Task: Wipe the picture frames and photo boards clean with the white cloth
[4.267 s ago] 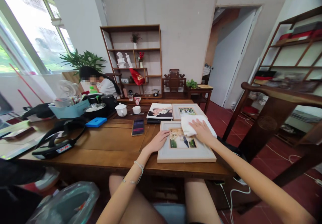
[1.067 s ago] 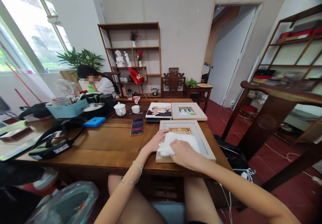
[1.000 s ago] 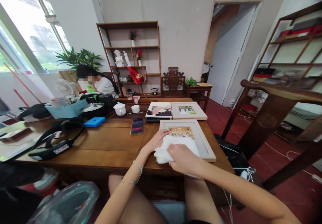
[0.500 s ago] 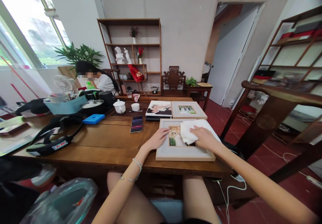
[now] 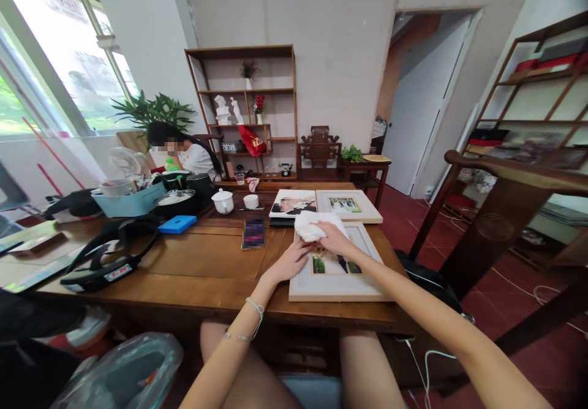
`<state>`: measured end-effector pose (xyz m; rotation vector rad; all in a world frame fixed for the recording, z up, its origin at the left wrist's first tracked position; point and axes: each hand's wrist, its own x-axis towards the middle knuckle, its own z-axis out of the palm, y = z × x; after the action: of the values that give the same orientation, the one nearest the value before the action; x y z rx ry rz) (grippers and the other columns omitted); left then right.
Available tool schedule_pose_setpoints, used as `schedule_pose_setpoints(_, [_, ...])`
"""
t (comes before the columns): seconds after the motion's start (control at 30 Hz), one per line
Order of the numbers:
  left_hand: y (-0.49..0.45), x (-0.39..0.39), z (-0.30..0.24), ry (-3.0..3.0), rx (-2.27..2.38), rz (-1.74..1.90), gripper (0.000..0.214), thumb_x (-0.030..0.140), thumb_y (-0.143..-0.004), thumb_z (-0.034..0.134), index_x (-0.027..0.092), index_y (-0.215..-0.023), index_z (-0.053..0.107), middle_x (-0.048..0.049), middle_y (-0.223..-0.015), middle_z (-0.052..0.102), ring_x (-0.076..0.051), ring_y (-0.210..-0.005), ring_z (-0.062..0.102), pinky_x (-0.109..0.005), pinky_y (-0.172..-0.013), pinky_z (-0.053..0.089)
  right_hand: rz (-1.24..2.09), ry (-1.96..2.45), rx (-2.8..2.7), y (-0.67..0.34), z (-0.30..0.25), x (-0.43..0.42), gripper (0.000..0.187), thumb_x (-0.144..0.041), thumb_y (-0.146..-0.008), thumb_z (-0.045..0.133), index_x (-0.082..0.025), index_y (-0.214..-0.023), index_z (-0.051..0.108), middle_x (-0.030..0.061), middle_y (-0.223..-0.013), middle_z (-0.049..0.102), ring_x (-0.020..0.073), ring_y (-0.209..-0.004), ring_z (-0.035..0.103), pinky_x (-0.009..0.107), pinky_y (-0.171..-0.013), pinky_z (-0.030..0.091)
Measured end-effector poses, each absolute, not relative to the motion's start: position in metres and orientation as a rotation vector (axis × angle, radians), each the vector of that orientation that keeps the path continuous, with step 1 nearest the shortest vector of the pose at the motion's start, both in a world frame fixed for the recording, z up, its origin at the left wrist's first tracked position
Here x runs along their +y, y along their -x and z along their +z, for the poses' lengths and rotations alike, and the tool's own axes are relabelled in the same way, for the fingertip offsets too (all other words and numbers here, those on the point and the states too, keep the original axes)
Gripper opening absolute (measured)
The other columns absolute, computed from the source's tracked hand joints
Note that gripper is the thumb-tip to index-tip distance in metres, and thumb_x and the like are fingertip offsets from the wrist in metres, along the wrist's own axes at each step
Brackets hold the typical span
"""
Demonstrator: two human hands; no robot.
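Observation:
A light wooden picture frame (image 5: 331, 286) with a pale mat and a photo lies flat at the table's front edge. My right hand (image 5: 335, 237) presses a bunched white cloth (image 5: 310, 225) onto the frame's upper left part. The cloth and my forearm cover some of the photo. My left hand (image 5: 291, 261) rests on the frame's left side with fingers stretched out, its fingertips close to the right hand. Behind are a second picture frame (image 5: 372, 209) and a photo panel (image 5: 294, 202), lying side by side.
Left of the frames lie a phone (image 5: 253, 234), a blue box (image 5: 177, 224) and a black headset (image 5: 110, 262). A white lidded cup (image 5: 223, 201) and a small bowl (image 5: 250, 201) stand farther back. Another person (image 5: 184, 152) sits across the table. A wooden chair (image 5: 491, 219) stands at right.
My right hand has slid the cloth leftward and away from me, from the frame's right half to its upper left. My left hand stays on the left side. The view has shifted slightly.

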<state>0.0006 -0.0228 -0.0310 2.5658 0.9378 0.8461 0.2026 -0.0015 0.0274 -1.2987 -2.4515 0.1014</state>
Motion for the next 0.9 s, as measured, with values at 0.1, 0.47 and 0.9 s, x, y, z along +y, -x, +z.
schedule_pose_setpoints(0.1, [-0.001, -0.025, -0.029, -2.564, 0.943, 0.846, 0.047, 0.017, -0.090, 0.047, 0.019, -0.136, 0.052, -0.0119, -0.145, 0.047, -0.028, -0.135, 0.040, -0.051, -0.116, 0.030, 0.107, 1.211, -2.534, -0.188, 0.024, -0.004, 0.064, -0.006, -0.076, 0.047, -0.019, -0.139, 0.049, 0.0076, -0.143, 0.052, 0.0234, -0.133, 0.042, 0.035, -0.107, 0.033])
schedule_pose_setpoints(0.47, [-0.001, -0.021, -0.031, -2.567, 0.920, 0.830, 0.040, 0.022, -0.092, 0.047, 0.017, -0.130, 0.058, -0.0136, -0.134, 0.055, -0.025, -0.127, 0.048, -0.046, -0.112, 0.036, -0.090, 1.462, -2.652, -0.266, 0.038, -0.033, 0.051, 0.000, -0.069, 0.051, -0.011, -0.116, 0.065, 0.0160, -0.116, 0.068, 0.0293, -0.120, 0.052, 0.040, -0.104, 0.033])
schedule_pose_setpoints(0.9, [0.002, -0.017, -0.036, -2.572, 0.907, 0.834, 0.041, 0.024, -0.094, 0.046, 0.019, -0.133, 0.056, -0.0132, -0.135, 0.055, -0.025, -0.128, 0.047, -0.047, -0.113, 0.035, -0.097, 1.699, -2.568, -0.244, 0.040, -0.123, 0.054, -0.005, -0.072, 0.048, -0.015, -0.124, 0.059, 0.0152, -0.125, 0.064, 0.0342, -0.113, 0.057, 0.047, -0.093, 0.042])
